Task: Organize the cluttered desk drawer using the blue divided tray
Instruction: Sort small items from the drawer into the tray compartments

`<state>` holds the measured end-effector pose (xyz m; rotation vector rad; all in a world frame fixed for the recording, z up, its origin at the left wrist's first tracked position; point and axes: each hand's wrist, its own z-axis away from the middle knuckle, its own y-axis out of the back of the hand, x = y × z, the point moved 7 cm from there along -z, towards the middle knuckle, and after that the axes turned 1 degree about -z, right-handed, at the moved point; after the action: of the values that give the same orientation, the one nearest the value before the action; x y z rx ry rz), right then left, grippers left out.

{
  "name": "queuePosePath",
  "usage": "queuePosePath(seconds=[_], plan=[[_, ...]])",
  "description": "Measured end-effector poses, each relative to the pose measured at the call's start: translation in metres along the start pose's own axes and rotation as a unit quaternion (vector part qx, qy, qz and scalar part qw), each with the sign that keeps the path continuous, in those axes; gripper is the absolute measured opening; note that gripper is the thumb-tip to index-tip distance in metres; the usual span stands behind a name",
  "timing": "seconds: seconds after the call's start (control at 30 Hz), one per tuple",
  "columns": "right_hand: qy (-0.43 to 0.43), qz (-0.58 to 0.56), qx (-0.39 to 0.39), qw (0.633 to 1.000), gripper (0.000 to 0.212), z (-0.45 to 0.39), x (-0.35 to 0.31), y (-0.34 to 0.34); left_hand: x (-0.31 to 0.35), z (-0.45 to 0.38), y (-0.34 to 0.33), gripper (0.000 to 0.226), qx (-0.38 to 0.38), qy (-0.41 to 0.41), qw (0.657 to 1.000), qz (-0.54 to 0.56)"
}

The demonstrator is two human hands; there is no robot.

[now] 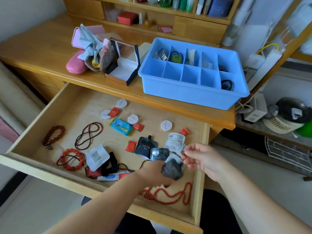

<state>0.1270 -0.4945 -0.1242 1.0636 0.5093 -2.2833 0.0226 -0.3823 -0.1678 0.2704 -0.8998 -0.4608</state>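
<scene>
I see the left hand (152,173) low over the front right part of the open drawer (50,115), its fingers curled round a grey fuzzy item (172,168), which is blurred, so I cannot say what it is. The right hand (201,157) hangs just to the right of it, above the drawer's right wall, with thumb and forefinger pinched on something small and thin that I cannot make out; its other fingers are loosely curled.

The blue divided tray (190,97) stands on the desk top behind the drawer, well apart from both hands. Its back row holds small things in several compartments, and a black hair tie (227,84) lies in the front right compartment; the other front compartments look bare.

Just beyond the left hand lie a black DPOR pouch (145,146), a dark sachet (159,154) and a white pouch (175,141), close together. A red bead necklace (170,194) curls along the drawer's front, under and beside the left forearm. Further left I see a toothpaste tube (113,177), a black band (111,163), a red bead bracelet (72,159) and a dark bead string (88,135). White round discs and small red packets are scattered towards the back, round a blue wipes pack (120,126).
</scene>
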Motion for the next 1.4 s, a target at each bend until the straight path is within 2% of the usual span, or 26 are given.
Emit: queuePosePath(seconds=[0.07, 0.1, 0.13, 0.17, 0.23, 0.27, 0.33, 0.37, 0.43, 0.5, 0.57, 0.6, 0.67, 0.73, 0.8, 0.87, 0.93, 1.0, 1.07, 1.13, 1.23, 1.3, 1.4], plan=[[-0.007, -0.087, 0.014, 0.996, 0.011, 0.001, 0.006, 0.001, 0.005, 0.004, 0.015, 0.024, -0.019, -0.013, 0.976, 0.217], [-0.011, -0.111, 0.021, 0.993, 0.013, 0.002, 0.009, 0.001, 0.004, 0.006, 0.025, 0.034, -0.006, -0.012, 0.962, 0.274], [-0.016, -0.120, 0.026, 0.992, 0.015, 0.002, 0.013, 0.000, -0.002, 0.009, 0.038, 0.042, 0.032, -0.003, 0.959, 0.282], [-0.020, -0.111, 0.027, 0.993, 0.016, 0.002, 0.016, -0.003, -0.010, 0.014, 0.055, 0.042, 0.090, 0.006, 0.965, 0.248], [-0.021, -0.043, 0.011, 0.999, 0.017, 0.003, 0.022, -0.017, -0.033, 0.030, 0.089, 0.029, 0.203, 0.025, 0.973, 0.109], [-0.015, 0.019, 0.002, 1.000, 0.017, 0.003, 0.024, -0.027, -0.046, 0.040, 0.101, 0.023, 0.232, 0.032, 0.971, 0.046], [0.031, 0.189, -0.009, 0.981, 0.011, 0.001, 0.024, -0.051, -0.073, 0.058, 0.112, 0.017, 0.227, 0.068, 0.970, -0.058], [0.074, 0.274, -0.019, 0.959, 0.009, -0.001, 0.023, -0.068, -0.087, 0.066, 0.112, 0.018, 0.204, 0.100, 0.968, -0.110], [0.172, 0.420, -0.061, 0.889, 0.010, -0.004, 0.025, -0.110, -0.110, 0.077, 0.106, 0.027, 0.141, 0.153, 0.956, -0.205], [0.248, 0.544, -0.098, 0.796, 0.024, -0.008, 0.037, -0.148, -0.125, 0.080, 0.102, 0.033, 0.103, 0.177, 0.950, -0.236], [0.280, 0.620, -0.144, 0.719, 0.035, -0.015, 0.058, -0.168, -0.131, 0.077, 0.100, 0.036, 0.094, 0.196, 0.948, -0.234], [0.281, 0.641, -0.168, 0.694, 0.038, -0.018, 0.067, -0.172, -0.132, 0.074, 0.100, 0.036, 0.092, 0.201, 0.946, -0.236], [0.271, 0.656, -0.181, 0.681, 0.041, -0.021, 0.078, -0.164, -0.130, 0.068, 0.101, 0.033, 0.108, 0.184, 0.948, -0.234], [0.247, 0.661, -0.158, 0.690, 0.052, -0.024, 0.078, -0.145, -0.122, 0.061, 0.105, 0.030, 0.142, 0.135, 0.955, -0.223], [0.210, 0.646, -0.143, 0.720, 0.059, -0.029, 0.074, -0.128, -0.114, 0.056, 0.107, 0.029, 0.148, 0.088, 0.956, -0.237], [0.186, 0.639, -0.123, 0.736, 0.050, -0.031, 0.069, -0.118, -0.110, 0.054, 0.103, 0.025, 0.129, 0.080, 0.938, -0.311], [0.177, 0.638, -0.091, 0.744, 0.037, -0.032, 0.062, -0.114, -0.107, 0.052, 0.098, 0.027, 0.109, 0.109, 0.902, -0.403], [0.158, 0.615, -0.059, 0.770, 0.025, -0.031, 0.057, -0.109, -0.107, 0.048, 0.091, 0.026, 0.077, 0.136, 0.877, -0.455], [0.123, 0.578, -0.040, 0.805, 0.025, -0.027, 0.053, -0.105, -0.105, 0.045, 0.084, 0.021, 0.033, 0.130, 0.874, -0.468], [0.097, 0.525, -0.037, 0.845, 0.029, -0.025, 0.050, -0.102, -0.099, 0.045, 0.082, 0.021, 0.015, 0.095, 0.905, -0.414], [0.106, 0.419, -0.039, 0.901, 0.024, -0.021, 0.032, -0.103, -0.080, 0.050, 0.098, 0.017, 0.079, 0.040, 0.975, -0.205], [0.116, 0.330, -0.041, 0.936, 0.022, -0.017, 0.018, -0.105, -0.061, 0.055, 0.108, 0.007, 0.136, 0.000, 0.989, -0.061], [0.153, 0.283, -0.007, 0.947, 0.021, -0.008, -0.003, -0.107, -0.033, 0.057, 0.107, 0.006, 0.163, -0.051, 0.982, 0.083]])
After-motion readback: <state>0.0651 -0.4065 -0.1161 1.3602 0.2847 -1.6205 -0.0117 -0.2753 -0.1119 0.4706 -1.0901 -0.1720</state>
